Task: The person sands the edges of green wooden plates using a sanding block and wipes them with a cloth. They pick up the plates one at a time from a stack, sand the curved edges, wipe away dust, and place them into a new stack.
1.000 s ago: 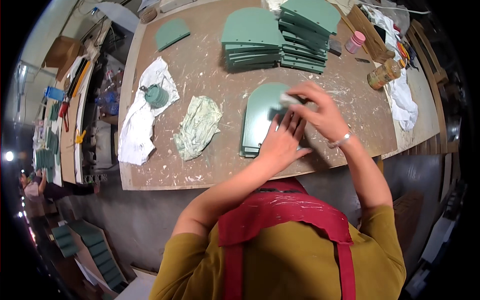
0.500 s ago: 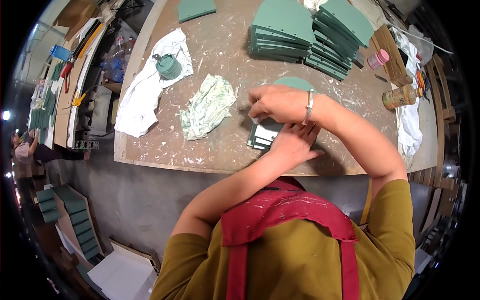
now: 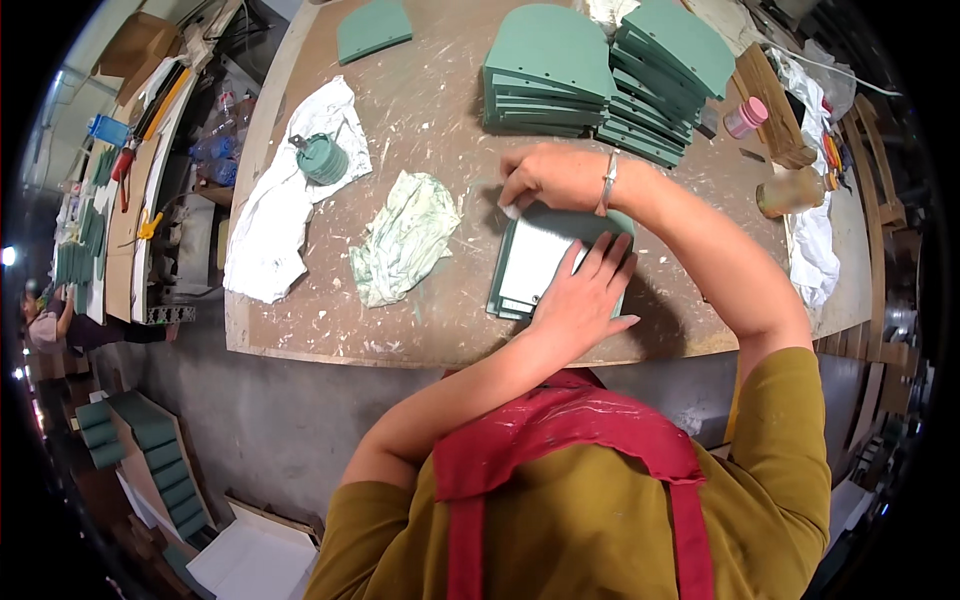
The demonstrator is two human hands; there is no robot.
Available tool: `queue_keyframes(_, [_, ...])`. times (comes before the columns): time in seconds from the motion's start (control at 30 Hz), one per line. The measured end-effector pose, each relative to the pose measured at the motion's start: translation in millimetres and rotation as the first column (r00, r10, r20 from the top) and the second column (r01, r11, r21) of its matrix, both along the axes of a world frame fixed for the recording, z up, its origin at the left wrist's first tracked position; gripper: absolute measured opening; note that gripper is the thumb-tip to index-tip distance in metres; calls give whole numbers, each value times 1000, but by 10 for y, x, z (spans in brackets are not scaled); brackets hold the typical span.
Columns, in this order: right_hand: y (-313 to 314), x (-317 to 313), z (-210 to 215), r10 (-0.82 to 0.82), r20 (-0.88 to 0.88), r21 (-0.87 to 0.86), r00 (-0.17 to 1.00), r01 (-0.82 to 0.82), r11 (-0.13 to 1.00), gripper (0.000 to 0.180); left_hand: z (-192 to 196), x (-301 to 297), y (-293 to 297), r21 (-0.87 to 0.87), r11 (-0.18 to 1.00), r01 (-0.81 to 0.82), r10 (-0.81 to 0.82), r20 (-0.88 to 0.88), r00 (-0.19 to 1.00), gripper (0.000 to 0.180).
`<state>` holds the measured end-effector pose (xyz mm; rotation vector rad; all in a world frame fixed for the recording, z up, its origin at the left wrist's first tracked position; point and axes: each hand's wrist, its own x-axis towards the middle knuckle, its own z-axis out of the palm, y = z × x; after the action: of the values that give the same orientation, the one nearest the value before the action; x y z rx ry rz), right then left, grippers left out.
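A small stack of green panels (image 3: 508,262) lies near the table's front edge; the top panel's face (image 3: 537,258) looks white or shiny, with a green border at its far end. My left hand (image 3: 582,292) rests on that face, open, fingers spread and pressing flat. At the far left corner of the stack, my right hand (image 3: 545,180) is closed in a pinch on a small white wad (image 3: 513,211). Whether the wad is cloth or paper I cannot make out. A crumpled, green-stained cloth (image 3: 408,238) lies to the left of the stack.
Green panels with rounded tops stand in two tall piles (image 3: 548,62) at the back. One loose panel (image 3: 373,28) lies back left. A green paint container (image 3: 322,160) sits on a white cloth (image 3: 270,235). At right are a pink-lidded jar (image 3: 745,117), a brownish jar (image 3: 790,194) and a wooden block (image 3: 775,105).
My left hand has spread its fingers flat on the top panel, and more of its white face shows. My right hand stays pinched, now at the panel's far left corner. The whole view has shifted slightly.
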<state>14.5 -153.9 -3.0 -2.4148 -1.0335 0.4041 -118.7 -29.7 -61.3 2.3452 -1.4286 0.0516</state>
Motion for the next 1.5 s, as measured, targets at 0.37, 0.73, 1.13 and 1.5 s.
queue_keyframes(0.37, [96, -283, 126, -47, -73, 107, 996, 54, 993, 26, -24, 286, -39, 72, 997, 33, -26, -98, 995, 78])
queue_keyframes(0.73, [-714, -109, -83, -490, 89, -120, 867, 498, 859, 19, 23, 333, -51, 21, 999, 26, -25, -48, 999, 72])
queue_keyframes(1.13, [-803, -309, -21, -726, -250, 257, 641, 767, 588, 26, 25, 335, -56, 55, 998, 40, -38, -37, 999, 74])
queue_keyframes(1.5, [-772, -727, 56, -268, -879, 445, 395, 880, -165, 27, 171, 691, 675, -121, 953, -277, 264, -115, 958, 63])
